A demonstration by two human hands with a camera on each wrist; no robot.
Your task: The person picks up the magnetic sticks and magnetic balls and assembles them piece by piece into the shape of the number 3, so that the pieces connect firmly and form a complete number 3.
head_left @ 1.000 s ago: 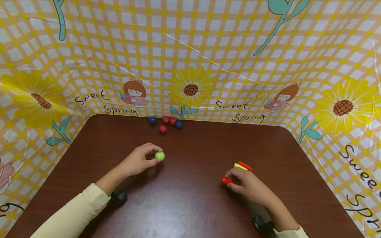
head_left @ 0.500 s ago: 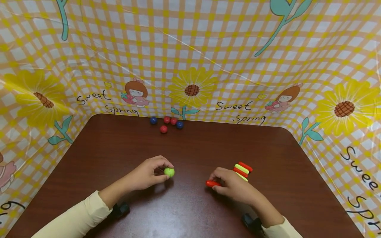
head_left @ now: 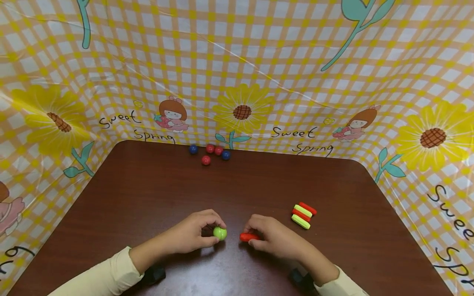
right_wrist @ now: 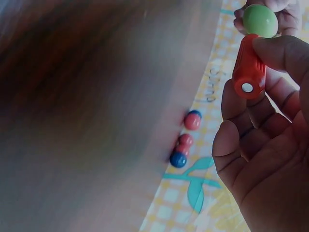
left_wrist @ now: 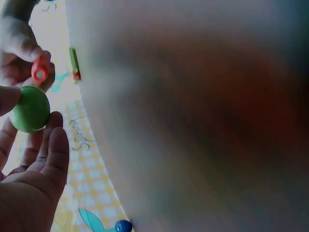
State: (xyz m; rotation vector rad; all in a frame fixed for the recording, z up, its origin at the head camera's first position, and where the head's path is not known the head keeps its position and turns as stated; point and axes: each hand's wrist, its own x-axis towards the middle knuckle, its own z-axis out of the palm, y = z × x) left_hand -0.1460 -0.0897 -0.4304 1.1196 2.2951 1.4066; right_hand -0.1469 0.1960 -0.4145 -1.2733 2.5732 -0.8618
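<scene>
Near the middle of the table, my left hand (head_left: 192, 233) pinches a light green ball (head_left: 220, 234) between thumb and fingers. Facing it from the right, my right hand (head_left: 275, 238) pinches a red rod (head_left: 249, 237) whose free end points at the ball, with a small gap between them in the head view. A round silvery spot shows on the end of the red rod (right_wrist: 248, 79) in the right wrist view. The left wrist view shows a similar spot on the rod's other end, just beyond the green ball (left_wrist: 30, 110).
Several red and yellow-green rods (head_left: 303, 215) lie side by side at the right. Two blue balls (head_left: 193, 149) and three red balls (head_left: 205, 160) sit at the back of the brown table (head_left: 155, 176). A checked, flower-printed cloth (head_left: 237, 61) surrounds the back and sides.
Both hands have come toward each other and nearer the front edge, the left carrying the green ball, the right the red rod. The rods at the right are now uncovered.
</scene>
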